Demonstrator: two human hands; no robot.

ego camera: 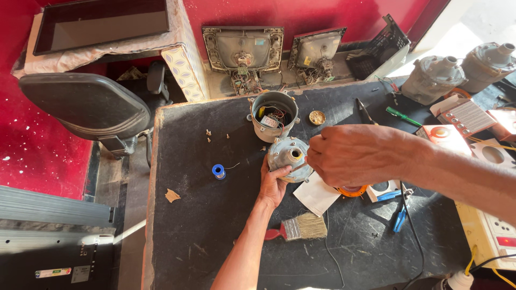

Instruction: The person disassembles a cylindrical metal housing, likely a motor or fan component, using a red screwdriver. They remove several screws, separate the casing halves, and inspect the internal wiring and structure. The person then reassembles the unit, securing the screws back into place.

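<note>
The black desk carries nearly everything in view, its far edge set against a red wall where two bare tube backs lean; a grey office chair stands off the desk's left edge. Near the middle of the far edge sits an open grey motor housing, wires showing inside; just in front of it, toward the desk's centre, is the round grey end cap, its short central collar pointing up at the camera, so its axis stands roughly upright. The left hand comes up from the near edge, forearm straight, palm cupped under the cap's near side and fingers wrapped on its rim, holding it just off the desk. The right hand reaches in from the right edge, forearm level, knuckles up, fingers bunched tight just beside the cap's right rim; they seem to pinch something thin against it, but what it is I cannot tell. The right hand is thus right of the collar, the left below it; both are touching or almost touching the cap. Near the front lies a paintbrush; left of the cap, a blue solder spool; further back, a few small screws.
</note>
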